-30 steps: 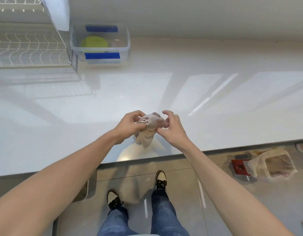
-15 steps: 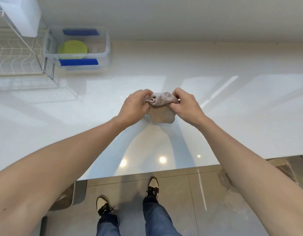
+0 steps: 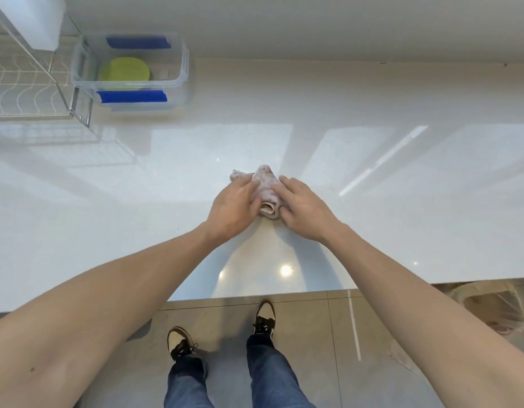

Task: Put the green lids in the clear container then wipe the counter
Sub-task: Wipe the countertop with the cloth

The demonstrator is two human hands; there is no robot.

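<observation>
A folded pinkish cloth (image 3: pixel 265 187) lies on the glossy white counter (image 3: pixel 372 201) in the middle of the view. My left hand (image 3: pixel 233 206) presses on its left side and my right hand (image 3: pixel 303 209) on its right side, fingers laid flat over it. Far back on the left stands the clear container (image 3: pixel 178 81) with blue clips, and green lids (image 3: pixel 124 73) lie stacked inside it.
A wire dish rack (image 3: pixel 25 86) stands at the far left beside the container, with a white object (image 3: pixel 34 16) above it. The counter's front edge runs just before my shoes (image 3: pixel 265 318). A plastic bag (image 3: pixel 490 304) lies on the floor at right.
Both hands carried the cloth away from the counter's edge and lowered it onto the surface; they went from pinching it in the air to pressing it flat.
</observation>
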